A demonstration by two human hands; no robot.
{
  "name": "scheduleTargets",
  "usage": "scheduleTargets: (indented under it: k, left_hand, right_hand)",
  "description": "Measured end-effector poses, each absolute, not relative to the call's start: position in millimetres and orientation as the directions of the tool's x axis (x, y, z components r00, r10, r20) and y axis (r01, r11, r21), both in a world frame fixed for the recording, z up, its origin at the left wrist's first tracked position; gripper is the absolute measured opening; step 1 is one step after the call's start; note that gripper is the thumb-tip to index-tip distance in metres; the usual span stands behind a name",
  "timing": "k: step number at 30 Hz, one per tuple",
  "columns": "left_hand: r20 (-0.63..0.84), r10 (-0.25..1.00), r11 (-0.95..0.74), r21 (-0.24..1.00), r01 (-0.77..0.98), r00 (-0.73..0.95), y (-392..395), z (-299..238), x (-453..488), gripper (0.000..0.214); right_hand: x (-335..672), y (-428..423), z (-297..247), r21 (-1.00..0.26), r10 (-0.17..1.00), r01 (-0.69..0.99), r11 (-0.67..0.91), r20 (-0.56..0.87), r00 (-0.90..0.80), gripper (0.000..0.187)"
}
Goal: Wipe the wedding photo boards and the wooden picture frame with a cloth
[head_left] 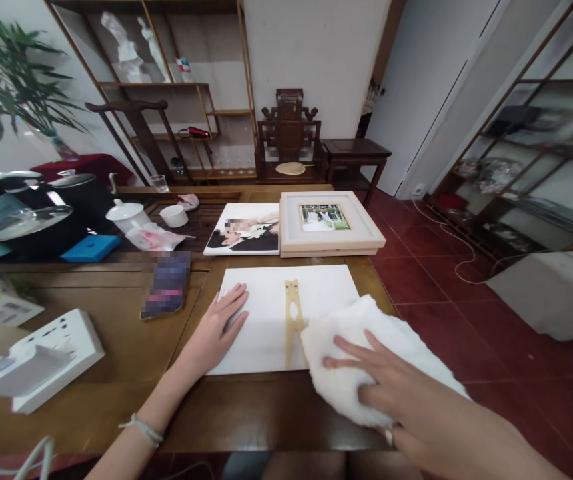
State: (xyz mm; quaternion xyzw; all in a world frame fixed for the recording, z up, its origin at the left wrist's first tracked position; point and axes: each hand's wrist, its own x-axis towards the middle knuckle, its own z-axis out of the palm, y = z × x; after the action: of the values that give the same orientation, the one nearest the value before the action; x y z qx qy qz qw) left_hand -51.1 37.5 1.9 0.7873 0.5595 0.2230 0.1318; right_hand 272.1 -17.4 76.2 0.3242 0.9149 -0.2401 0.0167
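My left hand (224, 327) lies flat with its fingers stretched out on the left part of a white rectangular panel (261, 320). On the panel's middle is a flat beige piece (292, 317) with two ear-like points at its top, an oval hole and two leg-like ends. My right hand (374, 373) presses its bent fingers into a fluffy white cloth (331, 387). The cloth covers the panel's right side and near right corner, and touches or nearly touches the beige piece. Part of the cloth is hidden under my hand.
Beyond the panel lie a photo print board (241, 233) and stacked wooden picture frames (359, 237). To the left are a dark blue pouch-like item (166, 287), a white stand (59, 360), a blue box (90, 248) and a white teapot (126, 215). The table's right edge is close.
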Motion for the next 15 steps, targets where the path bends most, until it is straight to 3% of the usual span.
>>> scheduleTargets:
  k: [3,10,15]
  left_hand:
    - [0.208,0.938,-0.343,0.456,0.821,0.276,37,2,-52,0.045]
    - [0.206,0.937,-0.346,0.457,0.82,0.281,38,2,-51,0.045]
    - [0.194,0.942,-0.334,0.461,0.823,0.273,38,3,-50,0.046]
  right_hand:
    - [274,-7,76,-0.442,0.595,0.613,0.655,-0.198,-0.779,0.036]
    - [259,86,33,-0.305,0.734,0.677,0.67,0.128,-0.667,0.014]
    - [252,87,26,-0.247,0.738,0.697,0.674,0.184,-0.649,0.018]
